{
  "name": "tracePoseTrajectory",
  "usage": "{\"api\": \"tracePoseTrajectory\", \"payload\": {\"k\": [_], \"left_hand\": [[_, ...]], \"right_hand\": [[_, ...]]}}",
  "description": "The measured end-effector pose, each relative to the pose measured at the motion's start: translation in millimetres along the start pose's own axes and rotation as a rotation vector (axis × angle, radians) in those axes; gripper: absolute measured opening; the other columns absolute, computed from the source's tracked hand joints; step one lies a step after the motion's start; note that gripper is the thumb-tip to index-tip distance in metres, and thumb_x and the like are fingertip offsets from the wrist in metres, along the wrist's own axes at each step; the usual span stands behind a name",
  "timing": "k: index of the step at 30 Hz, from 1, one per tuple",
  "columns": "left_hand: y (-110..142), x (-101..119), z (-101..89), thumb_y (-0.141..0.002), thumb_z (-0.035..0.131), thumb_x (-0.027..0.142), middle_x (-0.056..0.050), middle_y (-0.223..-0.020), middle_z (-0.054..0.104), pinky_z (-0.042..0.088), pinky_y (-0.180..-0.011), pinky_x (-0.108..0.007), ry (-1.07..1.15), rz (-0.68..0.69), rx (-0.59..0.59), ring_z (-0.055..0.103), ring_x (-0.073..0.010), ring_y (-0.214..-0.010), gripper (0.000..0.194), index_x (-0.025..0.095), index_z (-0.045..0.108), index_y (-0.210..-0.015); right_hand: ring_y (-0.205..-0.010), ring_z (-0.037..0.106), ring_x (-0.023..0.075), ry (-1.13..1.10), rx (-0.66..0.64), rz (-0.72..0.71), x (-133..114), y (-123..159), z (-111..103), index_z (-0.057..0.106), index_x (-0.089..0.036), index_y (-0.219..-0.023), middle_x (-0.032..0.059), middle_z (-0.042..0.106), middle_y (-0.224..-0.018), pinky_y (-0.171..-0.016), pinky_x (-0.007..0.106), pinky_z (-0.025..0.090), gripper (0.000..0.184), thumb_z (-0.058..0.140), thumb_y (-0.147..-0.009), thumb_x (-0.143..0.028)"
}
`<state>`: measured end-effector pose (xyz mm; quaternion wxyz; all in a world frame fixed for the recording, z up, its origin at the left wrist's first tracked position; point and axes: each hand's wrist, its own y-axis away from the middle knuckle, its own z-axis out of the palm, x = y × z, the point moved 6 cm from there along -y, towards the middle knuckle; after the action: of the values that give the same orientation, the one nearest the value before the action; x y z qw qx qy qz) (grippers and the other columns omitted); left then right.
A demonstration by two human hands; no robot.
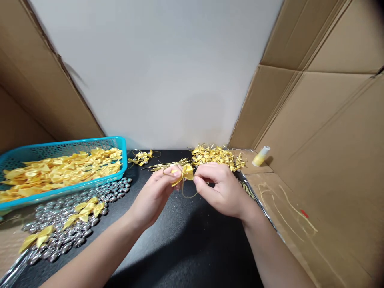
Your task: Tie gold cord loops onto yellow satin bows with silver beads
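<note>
Over the black work surface, my left hand point(156, 192) pinches a yellow ribbon bow point(188, 172) between thumb and fingers. A thin gold cord point(187, 196) hangs from the bow in a loop and runs toward my right hand point(220, 188). The right thumb and forefinger are closed at the bow's right edge, on what looks like the cord; the exact grip is partly hidden. Just behind my hands lie a bundle of straight gold cords point(162, 165) and a pile of corded yellow bows point(217, 155).
A turquoise basket point(124, 154) of yellow bows stands at the left. Shiny silver beads point(67, 240) spread before it, with loose bows point(87, 210) on top. A spool point(261, 156) stands at the right near loose cord pieces point(295, 212). Cardboard walls point(336, 132) flank both sides.
</note>
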<state>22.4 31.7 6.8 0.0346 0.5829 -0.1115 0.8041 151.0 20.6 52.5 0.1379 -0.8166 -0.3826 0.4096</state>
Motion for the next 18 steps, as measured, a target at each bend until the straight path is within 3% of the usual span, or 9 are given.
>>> {"api": "tracePoseTrajectory", "payload": {"k": [13, 18], "left_hand": [[1.0, -4.4, 1.8, -0.078, 0.061, 0.028, 0.0, -0.066, 0.047, 0.039, -0.06, -0.027, 0.086, -0.026, -0.065, 0.04, -0.0149, -0.064, 0.022, 0.018, 0.056, -0.059], [1.2, -3.8, 2.9, -0.079, 0.062, 0.031, 0.0, -0.065, 0.046, 0.04, -0.061, -0.027, 0.159, -0.049, -0.076, 0.041, -0.0147, -0.064, 0.021, 0.018, 0.058, -0.063]], "right_hand": [[-0.057, 0.042, 0.0104, -0.159, 0.035, -0.009, -0.2, -1.9, 3.4, 0.046, -0.02, -0.062, -0.0036, 0.048, -0.061, -0.057, 0.025, 0.033, 0.026, 0.046, -0.087, -0.014], [-0.057, 0.04, 0.0098, -0.278, 0.015, 0.024, 7.4, -2.9, 7.5, 0.049, -0.02, -0.064, -0.004, 0.046, -0.062, -0.055, 0.024, 0.031, 0.025, 0.047, -0.089, -0.016]]}}
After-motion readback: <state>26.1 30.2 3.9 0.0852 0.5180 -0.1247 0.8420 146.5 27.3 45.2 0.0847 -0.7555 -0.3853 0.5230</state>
